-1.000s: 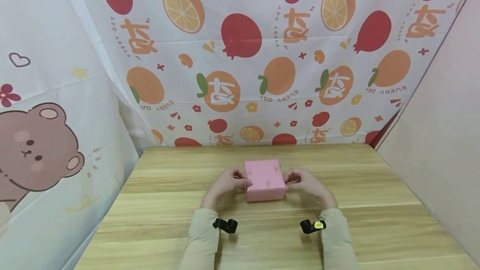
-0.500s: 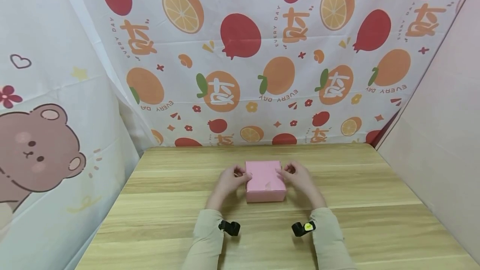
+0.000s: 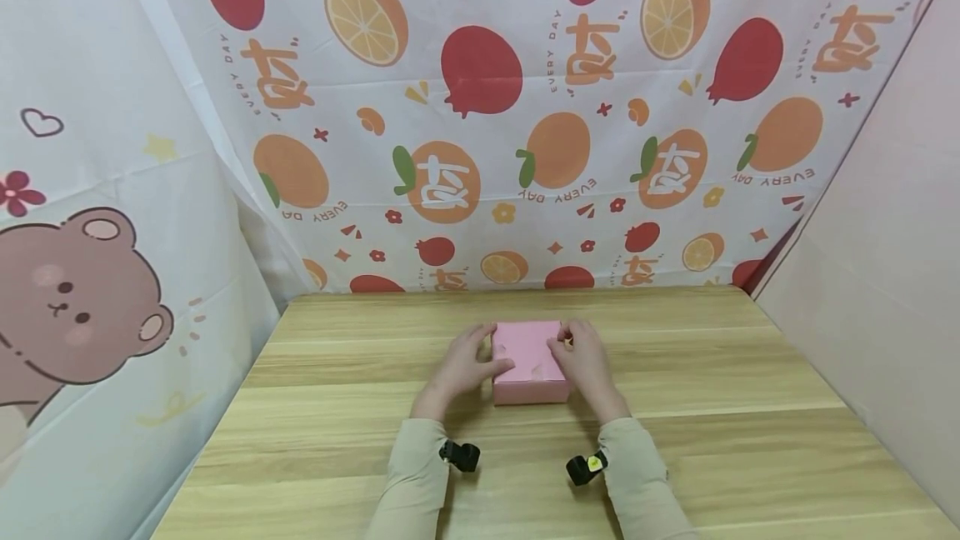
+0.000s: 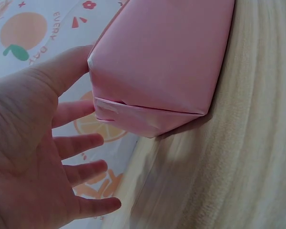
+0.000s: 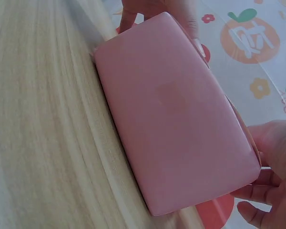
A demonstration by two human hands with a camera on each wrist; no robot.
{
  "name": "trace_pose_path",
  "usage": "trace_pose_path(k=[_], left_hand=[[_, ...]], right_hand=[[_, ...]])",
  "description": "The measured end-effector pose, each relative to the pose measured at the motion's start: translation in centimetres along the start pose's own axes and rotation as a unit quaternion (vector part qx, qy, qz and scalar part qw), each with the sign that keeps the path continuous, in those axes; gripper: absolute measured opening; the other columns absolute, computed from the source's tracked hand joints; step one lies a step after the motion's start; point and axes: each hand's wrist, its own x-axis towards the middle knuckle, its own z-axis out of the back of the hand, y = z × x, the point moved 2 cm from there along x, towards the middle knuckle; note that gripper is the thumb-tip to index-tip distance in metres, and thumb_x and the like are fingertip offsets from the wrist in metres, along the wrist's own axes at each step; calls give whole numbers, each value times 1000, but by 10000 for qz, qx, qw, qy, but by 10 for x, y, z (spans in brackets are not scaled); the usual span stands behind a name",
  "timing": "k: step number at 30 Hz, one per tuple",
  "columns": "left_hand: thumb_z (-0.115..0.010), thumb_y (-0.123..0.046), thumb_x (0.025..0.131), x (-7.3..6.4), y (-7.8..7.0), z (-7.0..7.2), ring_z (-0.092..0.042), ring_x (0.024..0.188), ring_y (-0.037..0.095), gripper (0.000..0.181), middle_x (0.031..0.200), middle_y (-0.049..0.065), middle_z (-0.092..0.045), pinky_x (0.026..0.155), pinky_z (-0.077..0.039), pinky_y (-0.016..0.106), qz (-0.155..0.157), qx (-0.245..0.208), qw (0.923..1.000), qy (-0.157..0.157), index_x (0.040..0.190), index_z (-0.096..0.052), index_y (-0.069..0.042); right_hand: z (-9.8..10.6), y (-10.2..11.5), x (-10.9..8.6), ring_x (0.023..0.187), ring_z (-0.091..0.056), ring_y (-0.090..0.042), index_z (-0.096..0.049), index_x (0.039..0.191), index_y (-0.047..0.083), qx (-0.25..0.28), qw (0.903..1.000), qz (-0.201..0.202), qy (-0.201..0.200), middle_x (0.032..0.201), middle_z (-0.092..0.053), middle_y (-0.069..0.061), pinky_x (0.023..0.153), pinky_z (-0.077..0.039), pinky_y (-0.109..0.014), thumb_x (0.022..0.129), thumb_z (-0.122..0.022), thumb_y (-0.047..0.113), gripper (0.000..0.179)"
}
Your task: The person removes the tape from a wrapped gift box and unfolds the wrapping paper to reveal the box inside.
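A pink paper-wrapped box (image 3: 528, 348) sits on the wooden table between both hands. Small shiny patches, perhaps tape, show on its top. The folded paper on its left end (image 4: 128, 117) is visible in the left wrist view. My left hand (image 3: 463, 363) spans that end, thumb on the top and the other fingers straight and spread. At the opposite end, my right hand (image 3: 585, 358) has its thumb on the top and bent fingers at the side, gripping the edge. The right wrist view shows the box's smooth front face (image 5: 171, 119), with part of the right hand behind it.
The wooden tabletop (image 3: 337, 440) extends on all sides of the box. A fruit-print cloth (image 3: 480, 148) hangs behind the table, and a bear-print cloth (image 3: 112, 148) hangs at the left. A pale wall or sheet (image 3: 885, 273) stands at the right.
My left fingers have spread from a pinch at the box's left edge. My right hand has come inward and up onto the box's right edge. The box has barely moved.
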Motion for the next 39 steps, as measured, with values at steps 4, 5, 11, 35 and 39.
trace_pose_path(k=[4, 5, 11, 35, 39], left_hand=[[-64, -54, 72, 0, 2, -2, -28, 132, 34, 81, 143, 17, -32, 107, -25, 51, -22, 23, 10000, 70, 138, -35, -17], [-65, -54, 72, 0, 2, -2, -28, 132, 34, 81, 143, 17, -32, 107, -25, 50, -31, -4, 10000, 82, 138, -35, -17], [-65, -53, 72, 0, 2, -1, -30, 132, 30, 82, 142, 13, -35, 108, -26, 47, -11, -172, 9997, 146, 139, -34, -17], [-64, -53, 74, 1, 3, 1, -29, 134, 26, 80, 145, 6, -32, 108, -26, 45, 175, -381, 9986, 330, 140, -32, -20], [-64, -53, 73, 1, 1, 1, -29, 134, 26, 81, 145, 5, -32, 109, -25, 44, 186, -387, 9985, 347, 140, -32, -21]], right_hand=[[-2, -1, 0, 80, -52, -17, -54, 71, 14, -138, 9998, 94, -140, 85, -54, -3, 70, -46, -32, 78, -65, 22, 16], [-2, -1, 0, 80, -52, -17, -54, 71, 14, -194, 9996, 130, -163, 84, -54, -3, 70, -46, -32, 78, -65, 21, 15], [-2, 2, -1, 80, -50, -19, -58, 70, 11, -435, 9974, 485, -314, 81, -54, -3, 71, -45, -32, 78, -64, 15, 11], [4, 5, -1, 80, -47, -18, -54, 73, 14, -332, 9988, 356, -53, 84, -53, -3, 69, -41, -32, 79, -66, 26, 18], [2, 4, 0, 78, -48, -19, -55, 70, 13, -440, 9969, 592, -265, 80, -52, -3, 69, -43, -32, 78, -65, 17, 13]])
